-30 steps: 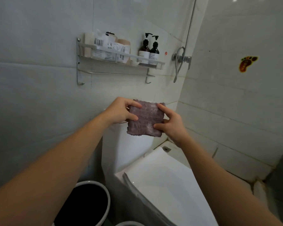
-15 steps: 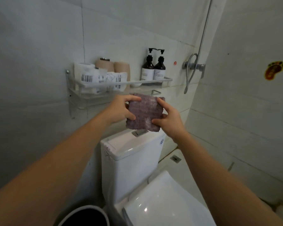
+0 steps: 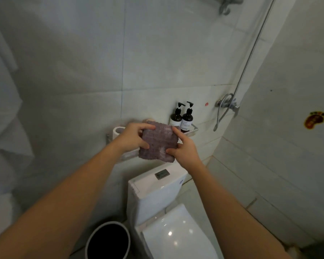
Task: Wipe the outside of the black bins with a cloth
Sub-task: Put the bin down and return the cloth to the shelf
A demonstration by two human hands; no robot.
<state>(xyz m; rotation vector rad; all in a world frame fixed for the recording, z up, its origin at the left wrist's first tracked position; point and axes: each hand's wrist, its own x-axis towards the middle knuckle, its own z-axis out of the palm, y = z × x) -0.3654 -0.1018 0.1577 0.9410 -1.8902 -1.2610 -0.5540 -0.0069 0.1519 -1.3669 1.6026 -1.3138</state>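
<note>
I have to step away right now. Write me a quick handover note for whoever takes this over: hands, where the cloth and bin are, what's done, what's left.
Left hand: pinching the left edge of the purple cloth.
Right hand: pinching the cloth's right edge, index finger along its top.
The cloth is folded into a square and held up at chest height in front of the wall shelf, above the toilet tank.
One bin shows on the floor left of the toilet, dark inside with a pale rim; no other bin is in view.
Done: cloth in hand and folded.
Left: the cloth is not touching the bin, so the wiping remains.
</note>
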